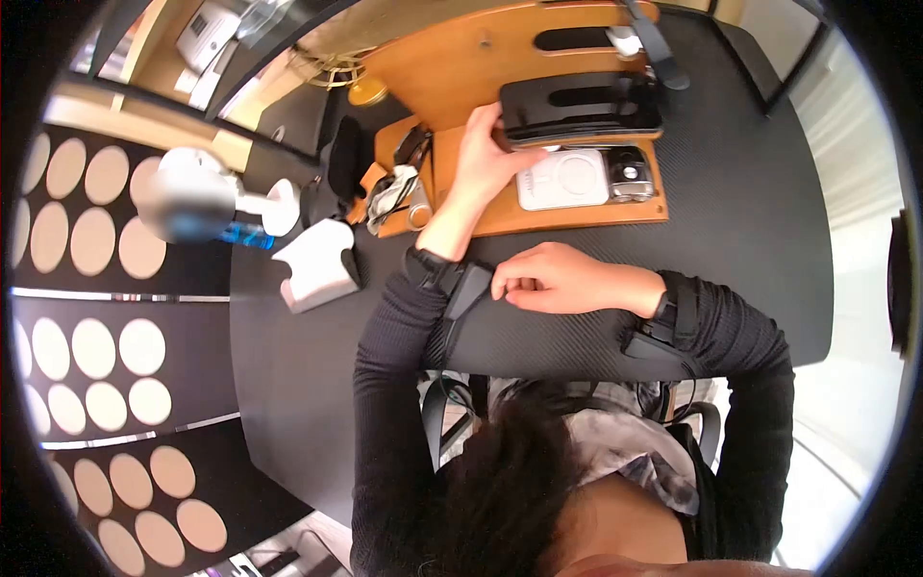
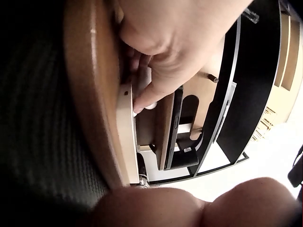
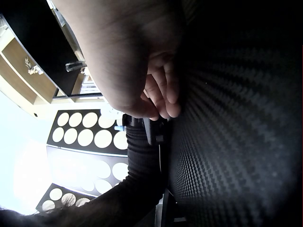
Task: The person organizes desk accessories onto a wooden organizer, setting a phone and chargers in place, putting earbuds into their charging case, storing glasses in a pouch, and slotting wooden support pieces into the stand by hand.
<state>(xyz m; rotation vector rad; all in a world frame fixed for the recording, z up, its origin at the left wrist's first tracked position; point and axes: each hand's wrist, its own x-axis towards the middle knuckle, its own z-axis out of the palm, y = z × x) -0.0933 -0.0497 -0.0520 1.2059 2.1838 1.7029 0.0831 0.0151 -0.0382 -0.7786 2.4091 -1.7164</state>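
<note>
My left hand [image 1: 483, 165] reaches into a wooden desk organizer [image 1: 519, 219], its thumb at the far edge of a flat white block with a ring mark [image 1: 562, 181]. Beside the thumb tip shows a small white thing [image 2: 151, 105], mostly covered. The other fingers go down behind the block and are partly hidden; I cannot tell whether they grip anything. Just beyond them, a black phone-like slab [image 1: 582, 106] leans in the organizer. My right hand [image 1: 572, 279] rests on the black desk in front of the organizer, fingers loosely curled and holding nothing, close to the left wrist.
A small camera-like thing [image 1: 631, 173] sits right of the white block. Cables and small items [image 1: 394, 192] fill the organizer's left part. Further left are a white box [image 1: 319, 262] and a white device on a stand [image 1: 197, 192]. A dark strap [image 1: 659, 48] hangs over the organizer's back panel.
</note>
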